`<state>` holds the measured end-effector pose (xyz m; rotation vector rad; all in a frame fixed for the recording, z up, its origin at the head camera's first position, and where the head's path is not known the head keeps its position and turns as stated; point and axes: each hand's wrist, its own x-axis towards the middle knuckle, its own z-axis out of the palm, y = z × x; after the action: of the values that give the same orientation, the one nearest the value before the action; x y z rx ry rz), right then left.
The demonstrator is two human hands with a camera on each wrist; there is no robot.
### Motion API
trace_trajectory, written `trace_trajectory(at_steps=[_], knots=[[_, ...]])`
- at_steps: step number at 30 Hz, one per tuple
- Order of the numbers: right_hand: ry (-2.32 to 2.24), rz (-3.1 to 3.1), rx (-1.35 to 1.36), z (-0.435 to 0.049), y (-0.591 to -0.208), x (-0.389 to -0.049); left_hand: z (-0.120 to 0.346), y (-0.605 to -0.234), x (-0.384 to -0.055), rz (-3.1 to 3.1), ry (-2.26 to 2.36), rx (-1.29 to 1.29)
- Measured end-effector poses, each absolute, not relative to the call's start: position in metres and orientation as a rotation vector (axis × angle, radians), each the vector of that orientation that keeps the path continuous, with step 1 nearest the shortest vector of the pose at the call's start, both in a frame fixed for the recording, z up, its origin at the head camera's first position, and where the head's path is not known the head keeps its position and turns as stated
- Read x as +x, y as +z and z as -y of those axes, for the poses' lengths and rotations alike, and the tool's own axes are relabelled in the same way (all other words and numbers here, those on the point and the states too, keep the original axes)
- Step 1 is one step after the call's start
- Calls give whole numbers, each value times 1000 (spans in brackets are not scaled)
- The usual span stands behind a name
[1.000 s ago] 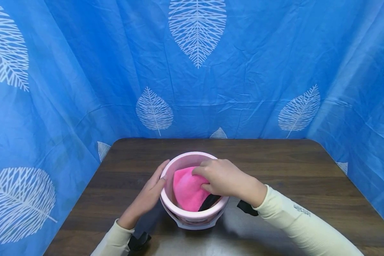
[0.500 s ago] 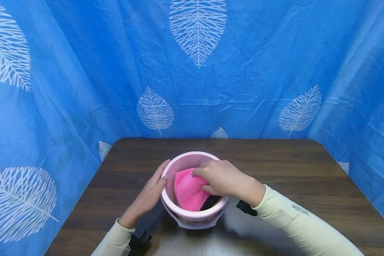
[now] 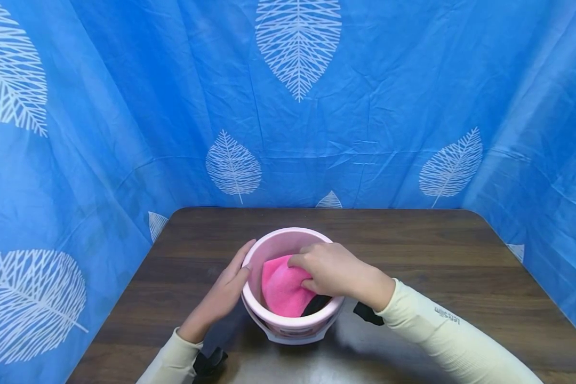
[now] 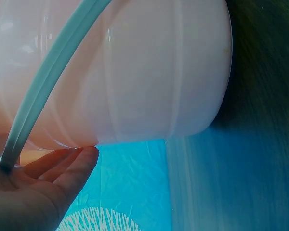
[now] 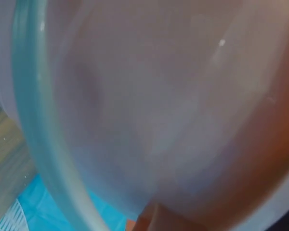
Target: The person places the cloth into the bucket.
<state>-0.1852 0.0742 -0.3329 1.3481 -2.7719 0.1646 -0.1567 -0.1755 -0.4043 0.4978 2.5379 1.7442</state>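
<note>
A pale pink bucket (image 3: 294, 322) stands on the table, its handle (image 4: 48, 77) hanging against the outer wall in the left wrist view. Inside it lies a pink fuzzy cloth (image 3: 282, 290), with something black (image 3: 316, 305) beside it at the near right. My right hand (image 3: 333, 269) reaches over the right rim and pinches the cloth between thumb and fingers. On the opposite side, my left hand (image 3: 225, 288) rests on the bucket's outside, thumb at the rim. Its fingers (image 4: 77, 168) lie straight along the wall. Bucket wall fills most of the right wrist view.
The dark wood table (image 3: 413, 250) stretches out on both sides of the bucket. A blue curtain (image 3: 365, 106) with white leaf prints hangs behind it and at both sides. Black wrist straps (image 3: 210, 362) show by the sleeves.
My right hand has sunk slightly lower into the bucket, and the top of the pink cloth has dropped a little with it. My left hand keeps its place on the bucket.
</note>
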Motion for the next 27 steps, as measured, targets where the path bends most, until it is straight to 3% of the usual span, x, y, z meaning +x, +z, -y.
trace_trajectory(at_steps=[27], knots=[[109,2813,1369,-68,-341,-185,176,-403,-157,-2534,1731,480]])
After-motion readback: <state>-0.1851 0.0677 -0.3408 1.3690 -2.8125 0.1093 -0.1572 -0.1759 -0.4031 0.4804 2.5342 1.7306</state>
